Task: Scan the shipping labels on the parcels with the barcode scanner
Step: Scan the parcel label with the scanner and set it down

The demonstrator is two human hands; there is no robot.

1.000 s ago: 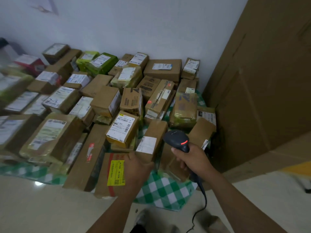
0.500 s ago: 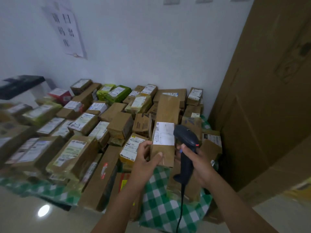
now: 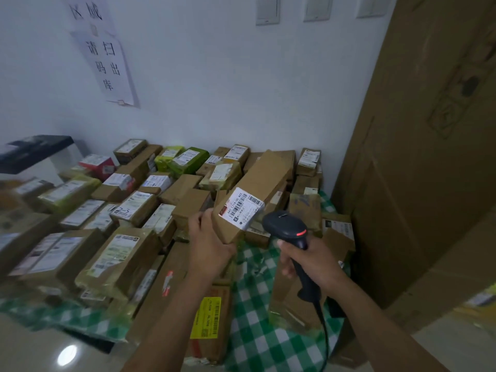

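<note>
- Centrally, a long brown parcel [image 3: 264, 181] is held up clear of the pile, tilted so its far end points toward the wall. Its white shipping label [image 3: 241, 210] sits on the near end of the upper face, barcodes showing.
- The left hand [image 3: 209, 242] grips that near end from below and to the left, with the thumb on the edge and the fingers curled underneath.
- Just right of the parcel's near end is the black barcode scanner [image 3: 287, 229] — its head is close beside the label and a red light glows on its back.
- The right hand [image 3: 314, 261] is wrapped tight round the scanner's handle. A black cable [image 3: 323, 334] hangs from the handle's base.
- Below the parcel lies a green-and-white checked cloth [image 3: 257, 331], and on it a box with a yellow sticker [image 3: 206, 318].
- Left of the parcel and behind it, labelled boxes [image 3: 120, 253] are packed close together — a few at the back are in green wrap.
- Right of the parcel stands a tall cardboard carton [image 3: 429, 157].
- Above the parcel and to its left, a paper sign [image 3: 110, 65] hangs on the white wall.
</note>
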